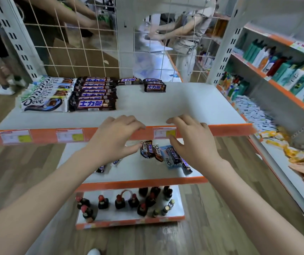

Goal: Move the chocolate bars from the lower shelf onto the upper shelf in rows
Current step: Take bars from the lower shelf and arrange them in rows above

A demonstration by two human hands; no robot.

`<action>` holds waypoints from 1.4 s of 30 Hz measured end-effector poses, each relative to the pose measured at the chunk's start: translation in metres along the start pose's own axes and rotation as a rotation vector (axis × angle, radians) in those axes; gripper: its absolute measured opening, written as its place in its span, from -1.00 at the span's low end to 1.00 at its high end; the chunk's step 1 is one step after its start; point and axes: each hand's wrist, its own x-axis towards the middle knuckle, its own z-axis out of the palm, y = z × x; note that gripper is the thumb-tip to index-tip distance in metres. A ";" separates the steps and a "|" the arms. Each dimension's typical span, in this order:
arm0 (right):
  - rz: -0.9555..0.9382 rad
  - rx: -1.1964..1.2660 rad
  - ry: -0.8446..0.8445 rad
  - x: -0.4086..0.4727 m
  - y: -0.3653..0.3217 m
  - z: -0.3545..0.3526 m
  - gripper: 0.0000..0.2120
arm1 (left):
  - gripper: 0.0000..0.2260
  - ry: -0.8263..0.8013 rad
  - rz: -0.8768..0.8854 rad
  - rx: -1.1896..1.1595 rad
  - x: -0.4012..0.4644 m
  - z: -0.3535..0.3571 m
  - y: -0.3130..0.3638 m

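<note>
On the upper shelf (165, 105) lie a row of white Dove bars (46, 92), a row of brown Snickers bars (94, 92), one single Snickers bar (130, 80) and a short stack of Snickers bars (154, 85) at the back. The lower shelf (138, 172) holds a loose pile of Dove and Snickers bars (164, 154), with two more bars (108, 165) partly hidden under my left arm. My left hand (118, 137) and my right hand (189, 138) hover empty in front of the upper shelf's orange edge, fingers relaxed and spread, just above the loose pile.
A bottom shelf (177, 201) carries several small dark bottles (121, 201). A wire grid (85, 48) backs the upper shelf. To the right stand shelves of coloured bottles (283, 70) and packets (254, 111). People stand behind the grid.
</note>
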 end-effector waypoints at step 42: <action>0.087 0.139 -0.336 -0.095 0.027 0.146 -0.70 | -0.62 -0.340 -0.186 -0.163 -0.036 0.170 0.023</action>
